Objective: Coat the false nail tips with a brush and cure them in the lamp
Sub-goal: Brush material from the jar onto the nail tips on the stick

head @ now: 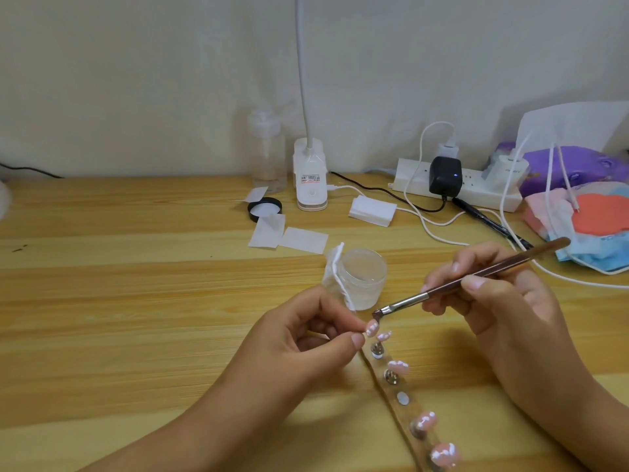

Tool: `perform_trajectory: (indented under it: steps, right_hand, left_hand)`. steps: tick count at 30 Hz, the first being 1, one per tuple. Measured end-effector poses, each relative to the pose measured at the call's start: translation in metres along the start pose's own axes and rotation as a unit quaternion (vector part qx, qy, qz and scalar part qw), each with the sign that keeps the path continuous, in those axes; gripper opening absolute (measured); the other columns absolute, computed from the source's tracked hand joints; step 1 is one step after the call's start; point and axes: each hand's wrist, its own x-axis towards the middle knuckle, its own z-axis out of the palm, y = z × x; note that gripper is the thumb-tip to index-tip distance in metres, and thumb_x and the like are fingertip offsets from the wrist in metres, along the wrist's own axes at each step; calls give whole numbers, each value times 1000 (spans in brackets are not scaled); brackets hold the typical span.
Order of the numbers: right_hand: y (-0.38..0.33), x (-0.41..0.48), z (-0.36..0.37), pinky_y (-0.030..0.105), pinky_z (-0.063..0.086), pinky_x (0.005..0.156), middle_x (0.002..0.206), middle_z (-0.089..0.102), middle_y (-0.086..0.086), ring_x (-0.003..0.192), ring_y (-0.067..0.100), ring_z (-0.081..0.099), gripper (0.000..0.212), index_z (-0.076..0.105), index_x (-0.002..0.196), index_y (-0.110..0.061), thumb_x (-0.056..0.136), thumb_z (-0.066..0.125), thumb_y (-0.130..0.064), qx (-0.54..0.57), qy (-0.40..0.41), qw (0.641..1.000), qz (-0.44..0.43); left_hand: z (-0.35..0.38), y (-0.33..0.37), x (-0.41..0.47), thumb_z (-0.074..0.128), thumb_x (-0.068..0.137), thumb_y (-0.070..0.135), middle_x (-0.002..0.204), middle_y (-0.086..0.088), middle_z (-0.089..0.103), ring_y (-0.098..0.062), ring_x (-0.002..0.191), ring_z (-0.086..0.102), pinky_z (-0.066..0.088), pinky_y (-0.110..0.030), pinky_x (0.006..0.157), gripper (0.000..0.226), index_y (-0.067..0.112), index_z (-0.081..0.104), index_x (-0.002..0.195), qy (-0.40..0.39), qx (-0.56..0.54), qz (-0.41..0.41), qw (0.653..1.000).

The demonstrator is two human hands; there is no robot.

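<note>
Nail tip in work: pinched between thumb and forefinger of left hand, at the far end of the holder strip, whose long axis runs away from the person. Brush, gripped pen-style in right hand, slants down-left, bristles just above the tip. Count: five tips, one bare mount, one jar. Lamp well beyond, by the wall.
</note>
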Motion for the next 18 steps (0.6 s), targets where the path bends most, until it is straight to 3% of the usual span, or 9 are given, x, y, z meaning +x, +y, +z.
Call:
perform_trajectory:
  steps: [5,12,18]
  right_hand:
    - [-2,-3,4,27,55,65,76,69,14,66,21,64,10,65,80,-24,76,57,-19,11,-50,999,4]
    - [2,3,-2,26,54,64,74,68,12,65,19,63,26,65,73,-26,80,46,-9,6,12,1000,20]
    - [1,-1,1,26,54,66,76,68,13,67,21,63,12,64,81,-24,78,54,-18,17,-67,998,-2]
  left_hand:
    - [1,0,1,74,69,25,70,8,63,-6,65,53,41,-11,61,6,28,70,71,0,-10,-5,1000]
    - [1,1,-1,72,73,23,89,-17,66,-14,73,54,42,-18,66,4,25,70,76,-2,-3,-7,1000]
    - [1,2,0,72,71,22,75,3,66,-10,68,52,41,-12,61,5,26,70,72,2,-14,-12,1000]
